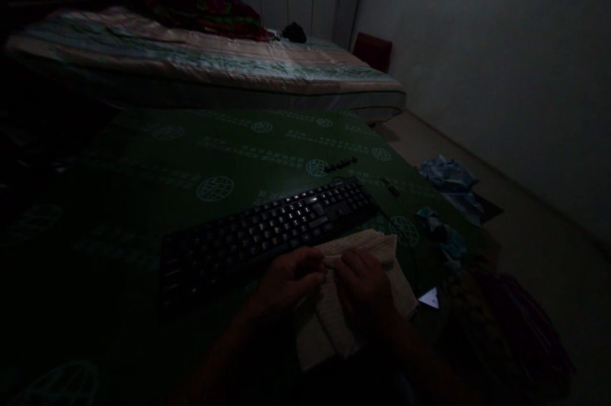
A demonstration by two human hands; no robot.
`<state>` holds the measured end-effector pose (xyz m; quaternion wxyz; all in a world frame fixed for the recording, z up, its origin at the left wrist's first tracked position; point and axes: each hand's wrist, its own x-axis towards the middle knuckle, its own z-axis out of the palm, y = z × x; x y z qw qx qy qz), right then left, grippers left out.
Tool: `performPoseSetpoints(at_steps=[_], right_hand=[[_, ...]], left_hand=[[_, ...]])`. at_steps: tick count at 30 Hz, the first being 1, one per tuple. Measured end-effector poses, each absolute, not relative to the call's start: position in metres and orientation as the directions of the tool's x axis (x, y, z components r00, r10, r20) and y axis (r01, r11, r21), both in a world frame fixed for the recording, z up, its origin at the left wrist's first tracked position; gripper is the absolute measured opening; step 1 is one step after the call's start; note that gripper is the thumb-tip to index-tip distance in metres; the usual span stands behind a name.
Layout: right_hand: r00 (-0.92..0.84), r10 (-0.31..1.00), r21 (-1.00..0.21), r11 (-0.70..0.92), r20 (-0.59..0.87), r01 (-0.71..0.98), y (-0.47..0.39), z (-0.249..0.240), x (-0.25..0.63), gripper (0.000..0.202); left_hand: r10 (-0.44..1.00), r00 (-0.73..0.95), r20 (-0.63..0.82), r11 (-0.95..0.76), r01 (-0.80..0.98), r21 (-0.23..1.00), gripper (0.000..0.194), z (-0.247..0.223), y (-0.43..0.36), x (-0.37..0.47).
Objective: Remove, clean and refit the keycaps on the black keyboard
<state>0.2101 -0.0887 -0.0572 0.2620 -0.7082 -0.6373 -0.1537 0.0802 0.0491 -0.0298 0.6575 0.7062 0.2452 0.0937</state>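
A black keyboard (258, 228) lies at a slant on the green printed table surface (143, 215). Just in front of its right half is a pale, folded cloth (401, 279), its top edge close to the keys. My left hand (289, 275) pinches the cloth's upper left part between thumb and fingers. My right hand (360, 282) rests on the middle of the cloth with its fingers curled into the fabric. Both hands are close together. Dim light hides the fingertips in part.
Beyond the keyboard lie a small row of dark pieces (340, 165) and a small dark object (391, 187). Crumpled blue cloths (443, 237) and a bright white triangle (429, 298) are at right. A bed (214, 69) stands behind, a wall (501, 43) at right.
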Motion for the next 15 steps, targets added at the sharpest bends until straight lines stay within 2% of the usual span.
performPoseSetpoints(at_steps=[15], right_hand=[[0.16, 0.827, -0.18, -0.072, 0.54, 0.981, -0.0891, -0.0529, 0.2092, 0.015]], left_hand=[[0.47, 0.862, -0.19, -0.033, 0.232, 0.972, 0.026, -0.0251, 0.0482, 0.0805]])
